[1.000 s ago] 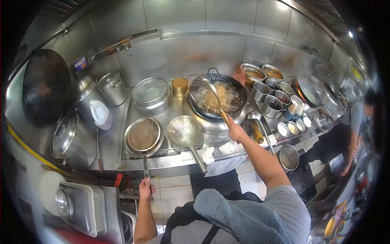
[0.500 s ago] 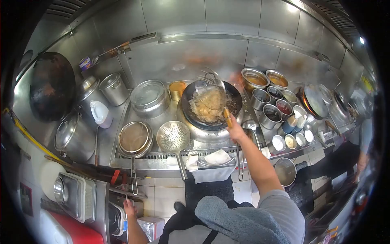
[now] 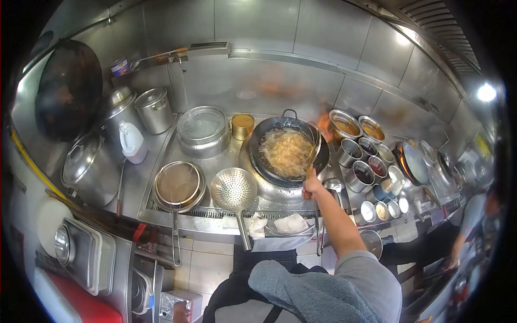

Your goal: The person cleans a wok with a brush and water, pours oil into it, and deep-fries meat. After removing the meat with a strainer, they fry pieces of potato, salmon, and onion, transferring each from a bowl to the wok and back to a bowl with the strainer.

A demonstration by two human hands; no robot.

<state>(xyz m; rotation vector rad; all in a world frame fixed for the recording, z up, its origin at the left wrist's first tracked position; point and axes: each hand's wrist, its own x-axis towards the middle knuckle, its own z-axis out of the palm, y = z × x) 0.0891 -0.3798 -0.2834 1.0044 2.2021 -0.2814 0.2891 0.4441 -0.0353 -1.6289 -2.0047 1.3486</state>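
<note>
My right hand [image 3: 311, 187] is closed around the wooden handle of a wire skimmer [image 3: 316, 148], whose head is seen nearly edge-on at the right rim of the black wok [image 3: 259, 160]. Pale golden pieces of food [image 3: 288, 152] bubble in oil inside the wok. What seems to be my left hand [image 3: 183, 311] shows only as a blur at the bottom edge; its fingers cannot be made out. Left of the wok lie a perforated ladle strainer [image 3: 234, 188] and a round mesh strainer [image 3: 176, 183] on a pot.
Flame [image 3: 324, 125] shows behind the wok's right side. Several seasoning containers [image 3: 360, 175] stand to the right, with a lidded pot [image 3: 202, 134] and an open tin [image 3: 242, 126] at the left. Another person's arm [image 3: 458, 247] is at far right.
The skimmer has moved from over the food to the wok's right rim, and the food now lies spread in bubbling oil. My left hand has dropped toward the bottom edge. The view has shifted.
</note>
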